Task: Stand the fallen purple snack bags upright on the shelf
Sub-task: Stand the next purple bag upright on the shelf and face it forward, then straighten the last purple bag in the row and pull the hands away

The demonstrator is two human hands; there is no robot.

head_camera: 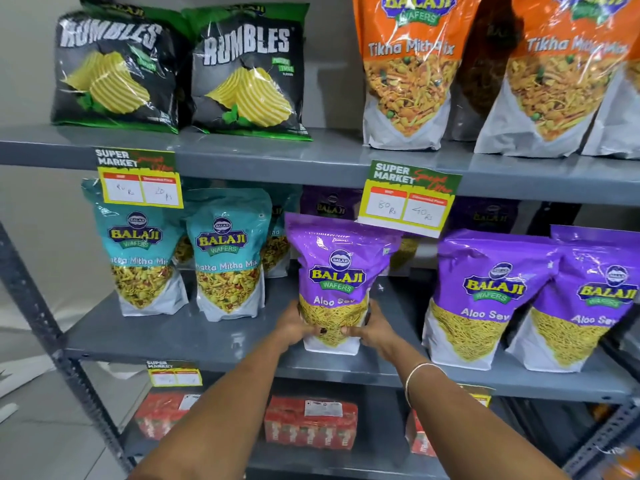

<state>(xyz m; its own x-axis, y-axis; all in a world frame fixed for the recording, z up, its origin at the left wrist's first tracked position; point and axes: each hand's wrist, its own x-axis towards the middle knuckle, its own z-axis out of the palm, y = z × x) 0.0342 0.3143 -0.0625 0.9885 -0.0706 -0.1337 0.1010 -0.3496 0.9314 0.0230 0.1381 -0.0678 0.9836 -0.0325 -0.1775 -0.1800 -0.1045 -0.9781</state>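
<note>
A purple Aloo Sev bag (337, 268) stands upright at the front of the grey middle shelf (221, 337). My left hand (294, 329) grips its lower left side and my right hand (372, 329) grips its lower right side, thumbs across the front. Two more purple bags (485, 296) (585, 303) stand upright to the right, leaning slightly. Further purple bags (330, 202) show dimly at the back of the shelf; whether they stand or lie I cannot tell.
Teal Khatta Mitha bags (227, 254) stand left of the held bag. Price tags (410, 199) hang from the upper shelf edge just above it. Black Rumbles bags (246, 71) and orange bags (410, 71) fill the top shelf; red packs (310, 422) sit below.
</note>
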